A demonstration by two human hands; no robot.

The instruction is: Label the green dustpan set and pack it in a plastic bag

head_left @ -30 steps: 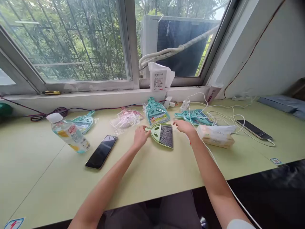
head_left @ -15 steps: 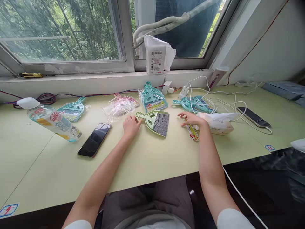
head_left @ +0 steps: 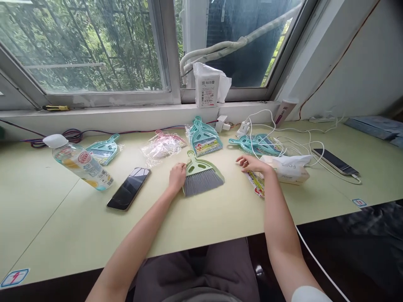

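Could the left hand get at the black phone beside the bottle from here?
Probably yes: the left hand is at the green dustpan-and-brush set, with nothing visible between it and the phone; the bottle sits beyond.

A white-capped bottle [head_left: 83, 163] stands beside a dark-screened phone [head_left: 129, 189] on the surface [head_left: 75, 235], a yellow tool [head_left: 56, 108] and a white pack [head_left: 208, 91] rest on the windowsill [head_left: 132, 115], and a white cable [head_left: 356, 179] joins a second phone [head_left: 335, 162].
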